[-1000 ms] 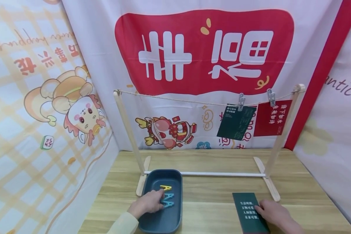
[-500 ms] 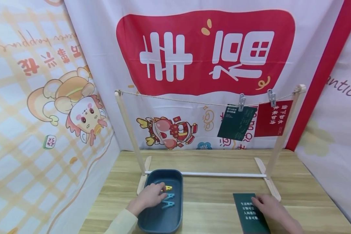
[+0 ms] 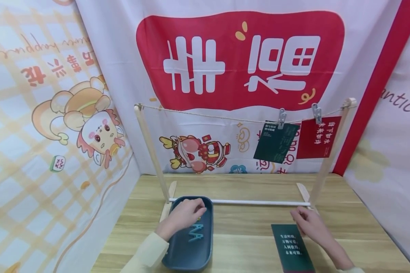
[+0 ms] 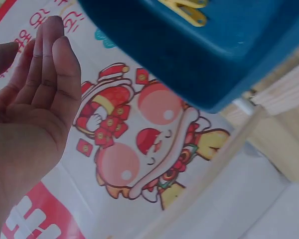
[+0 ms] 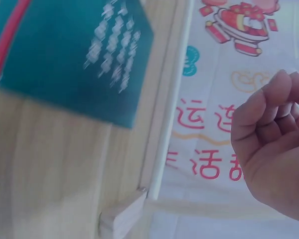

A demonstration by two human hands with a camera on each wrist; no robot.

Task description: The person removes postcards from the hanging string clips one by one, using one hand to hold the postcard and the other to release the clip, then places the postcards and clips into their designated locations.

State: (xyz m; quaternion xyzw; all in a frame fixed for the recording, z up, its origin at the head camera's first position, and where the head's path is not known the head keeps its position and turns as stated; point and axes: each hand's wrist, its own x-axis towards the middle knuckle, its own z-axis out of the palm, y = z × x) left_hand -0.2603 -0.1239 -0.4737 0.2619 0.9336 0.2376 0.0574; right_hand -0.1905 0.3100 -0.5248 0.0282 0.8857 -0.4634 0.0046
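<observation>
My left hand (image 3: 186,213) is raised over the far half of a dark blue tray (image 3: 188,259), its fingers loosely bent and holding nothing. Two blue clothespins (image 3: 196,237) lie in the tray. A yellow clothespin (image 4: 192,12) shows in the left wrist view; in the head view that hand mostly covers it. My right hand (image 3: 310,223), fingers loosely curled around nothing visible, hovers just beyond a dark green card (image 3: 290,248) with white writing. The card lies on the table; the right wrist view shows a red strip along its end.
A wooden rack with posts (image 3: 153,151) and a white crossbar (image 3: 256,203) stands behind. From its string (image 3: 205,115) hang a green card (image 3: 273,146) and a red card (image 3: 316,142), each under a grey clothespin (image 3: 282,118). Printed cloth surrounds the wooden table (image 3: 242,242).
My left hand has lifted from the clothespins and moved toward the tray's far end. My right hand has left the green card and moved up and away; the card stays put.
</observation>
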